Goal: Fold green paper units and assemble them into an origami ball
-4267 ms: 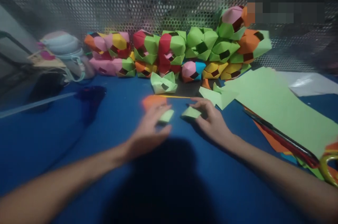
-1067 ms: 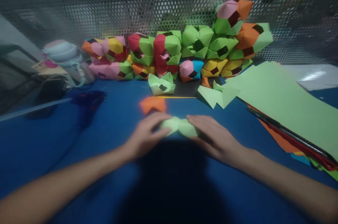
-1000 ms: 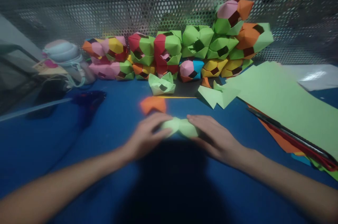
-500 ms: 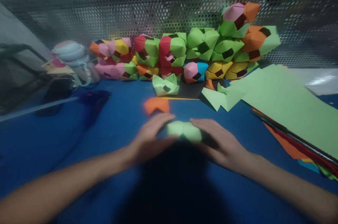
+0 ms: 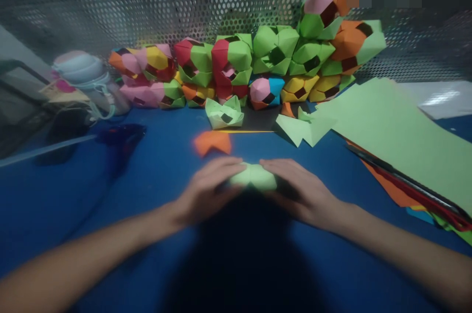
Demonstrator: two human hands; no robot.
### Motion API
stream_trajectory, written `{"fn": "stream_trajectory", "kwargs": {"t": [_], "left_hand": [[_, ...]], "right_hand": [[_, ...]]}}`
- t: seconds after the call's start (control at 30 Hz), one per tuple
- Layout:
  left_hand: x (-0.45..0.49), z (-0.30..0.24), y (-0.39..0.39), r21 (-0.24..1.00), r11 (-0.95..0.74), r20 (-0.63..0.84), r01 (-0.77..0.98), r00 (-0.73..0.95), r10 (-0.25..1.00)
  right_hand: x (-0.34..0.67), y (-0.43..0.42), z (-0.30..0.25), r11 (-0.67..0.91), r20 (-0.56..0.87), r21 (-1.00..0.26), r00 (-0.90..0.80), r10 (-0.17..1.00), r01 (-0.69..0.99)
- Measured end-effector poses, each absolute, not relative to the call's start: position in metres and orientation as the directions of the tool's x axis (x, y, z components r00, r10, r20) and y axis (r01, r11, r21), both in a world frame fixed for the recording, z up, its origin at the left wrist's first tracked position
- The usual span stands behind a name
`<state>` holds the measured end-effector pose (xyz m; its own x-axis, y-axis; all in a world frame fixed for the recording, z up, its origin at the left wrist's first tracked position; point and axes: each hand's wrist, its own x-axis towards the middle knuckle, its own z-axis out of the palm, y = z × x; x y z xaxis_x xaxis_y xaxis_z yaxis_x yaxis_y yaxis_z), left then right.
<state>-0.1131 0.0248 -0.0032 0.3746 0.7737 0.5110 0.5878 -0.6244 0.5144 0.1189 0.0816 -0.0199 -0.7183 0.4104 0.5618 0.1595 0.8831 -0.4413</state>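
Observation:
A pale green folded paper piece (image 5: pixel 253 176) is held low over the blue table between both hands, a crease running down its middle. My left hand (image 5: pixel 212 183) closes on its left end, fingers over the top and thumb below. Around the right end wraps my right hand (image 5: pixel 295 185) in the same way. The ends of the paper are hidden by the fingers. Just beyond my left hand lies an orange folded paper piece (image 5: pixel 213 143). Behind it stands a pale green paper shape with pointed corners (image 5: pixel 224 113).
Several colourful folded paper balls (image 5: pixel 231 65) are stacked along a perforated metal panel (image 5: pixel 206 8). Pale green sheets (image 5: pixel 383 121) lie at right, partly over scissors (image 5: pixel 405 175). Cut green paper (image 5: pixel 304 128) sits beside them. A dark blue glue gun (image 5: pixel 120 141) and a light blue bottle (image 5: pixel 83 70) are at left.
Both hands have drawn in a little closer around the green paper, covering more of its ends. The whole view has shifted slightly, so the table things appear higher and farther left.

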Motion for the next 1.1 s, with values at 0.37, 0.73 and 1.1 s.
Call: {"fn": "stream_trajectory", "kwargs": {"t": [0.37, 0.73, 1.1], "left_hand": [[-0.119, -0.003, 0.026, 0.54, -0.514, 0.39, 0.667, 0.343, 0.854], [-0.136, 0.012, 0.033, 0.462, -0.52, 0.528, 0.719, 0.248, 0.812], [-0.186, 0.031, 0.071, 0.376, -0.453, 0.04, 0.808, 0.474, 0.879]], "right_hand": [[0.122, 0.082, -0.018, 0.858, 0.445, -0.438, -0.765, 0.466, 0.268], [0.124, 0.082, -0.023, 0.847, 0.385, -0.465, -0.803, 0.455, 0.257], [0.12, 0.086, -0.014, 0.868, 0.355, -0.469, -0.865, 0.353, 0.162]]}}
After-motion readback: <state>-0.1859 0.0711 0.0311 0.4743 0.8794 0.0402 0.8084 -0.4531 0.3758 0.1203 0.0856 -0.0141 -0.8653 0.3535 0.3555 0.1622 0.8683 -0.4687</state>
